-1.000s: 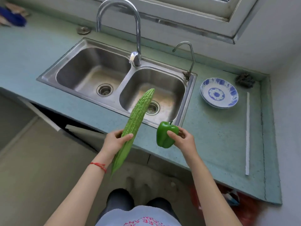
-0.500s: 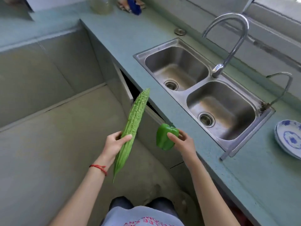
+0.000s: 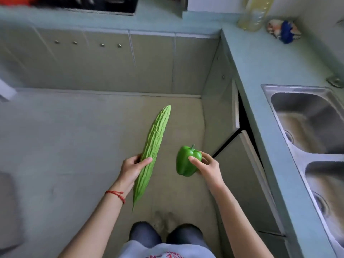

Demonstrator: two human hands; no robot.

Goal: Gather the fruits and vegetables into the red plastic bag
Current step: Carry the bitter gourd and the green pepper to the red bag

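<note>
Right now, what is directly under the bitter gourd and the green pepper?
Under the bitter gourd and green bell pepper, held by the left hand and right hand, is bare floor. No red bag shows; the floor directly behind them is covered.

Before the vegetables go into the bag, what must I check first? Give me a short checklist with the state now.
1. Left hand grips the bitter gourd firmly: ok, fingers wrap its lower half.
2. Right hand holds the green pepper: ok, thumb across its front.
3. The two vegetables are apart: ok, a gap shows between them.
4. Red plastic bag located: not ok, no bag is seen in this view.
5. Cabinet door beside the right hand out of the way: not ok, it stands ajar.
</note>
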